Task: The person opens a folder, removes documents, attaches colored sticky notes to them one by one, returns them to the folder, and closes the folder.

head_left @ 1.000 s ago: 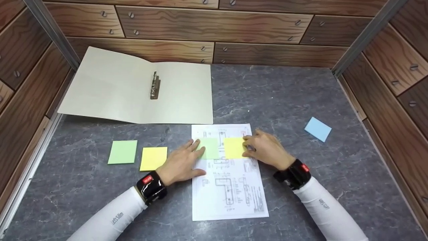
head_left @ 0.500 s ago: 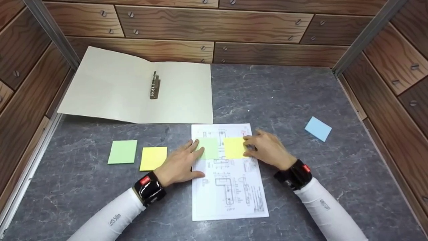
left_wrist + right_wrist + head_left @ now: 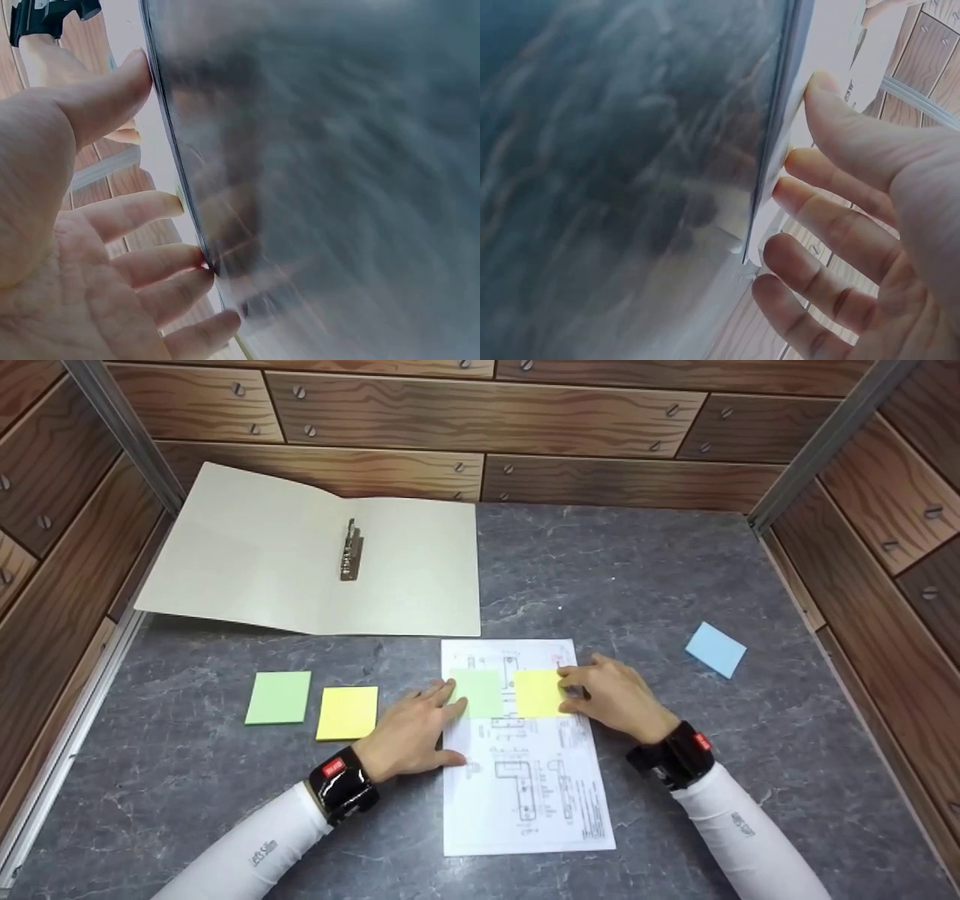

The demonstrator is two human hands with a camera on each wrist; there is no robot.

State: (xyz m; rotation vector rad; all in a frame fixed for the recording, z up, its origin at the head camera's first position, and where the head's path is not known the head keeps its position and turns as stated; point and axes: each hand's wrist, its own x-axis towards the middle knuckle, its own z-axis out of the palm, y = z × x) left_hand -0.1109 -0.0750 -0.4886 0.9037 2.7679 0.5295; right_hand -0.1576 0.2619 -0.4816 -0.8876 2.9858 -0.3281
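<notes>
A white sheet with a printed technical drawing (image 3: 480,802) lies on the grey table (image 3: 645,562). It bears a pale green sticky note (image 3: 484,694) at its upper left and a yellow sticky note (image 3: 534,694) beside it. My left hand (image 3: 409,736) rests with spread, fairly straight fingers on the sheet's left side; its fingertips touch the green note's edge. At the other side my right hand (image 3: 621,699) touches the yellow note's right edge with thumb and fingertips. In the right wrist view, fingertips (image 3: 784,187) meet the sheet's edge without plainly pinching it.
Behind the sheet, an open cream folder (image 3: 412,562) shows its metal clip (image 3: 351,553). A green sticky-note pad (image 3: 278,697) and a yellow pad (image 3: 348,712) lie to the left, a blue pad (image 3: 716,649) to the right. Wood-patterned walls (image 3: 480,420) enclose the table.
The sheet, with both notes on it, has shifted slightly to the right. Both hands have moved a little right along with it, their fingers still touching it.
</notes>
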